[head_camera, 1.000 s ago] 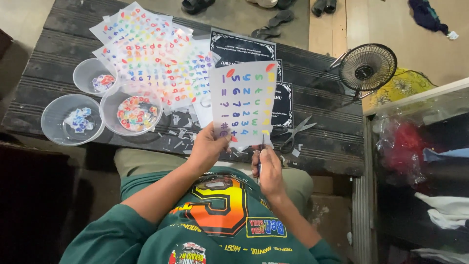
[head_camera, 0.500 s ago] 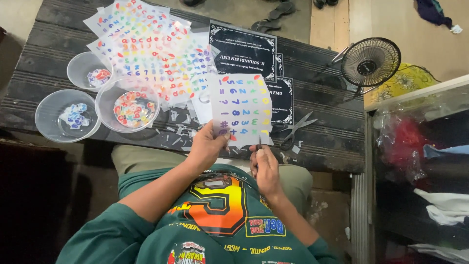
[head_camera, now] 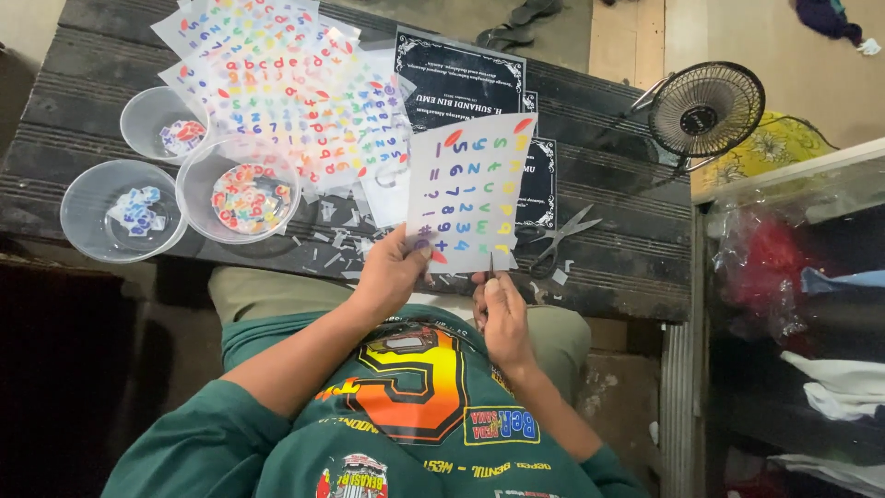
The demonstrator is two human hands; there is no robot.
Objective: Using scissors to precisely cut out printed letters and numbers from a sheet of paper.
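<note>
**Sticker sheet held up over dark plank surface**

Sticker sheet [head_camera: 470,194]: white, coloured numbers and symbols, held upright above the near edge of the surface [head_camera: 608,231]. Left hand [head_camera: 392,272] has fingers closed on the sheet's lower left corner, thumb on the face. Right hand [head_camera: 505,318] sits just below the sheet's bottom edge, fingers curled tight around a thin dark tool [head_camera: 491,267] whose tip touches the edge; can't tell what the tool is.

Surface: dark wood planks, worn, littered with small white paper offcuts near the front. Beyond it, pale floor. Right side: shelf unit with clear plastic bags and folded cloth.

On the surface:
- 1 pile of more sticker sheets [head_camera: 277,83], fanned, top left; count unclear, they overlap.
- 2 black printed cards [head_camera: 456,69], partly under the held sheet.
- 1 pair of scissors [head_camera: 562,240], open, just right of the sheet.
- 1 small black fan [head_camera: 705,111], far right edge.

Containers: 3 clear round plastic bowls at left.
- Far bowl [head_camera: 161,120]: few cut stickers.
- Near-left bowl [head_camera: 120,210]: few pieces, mostly blue and white.
- Middle bowl [head_camera: 241,194]: fullest, mixed colours.
</note>
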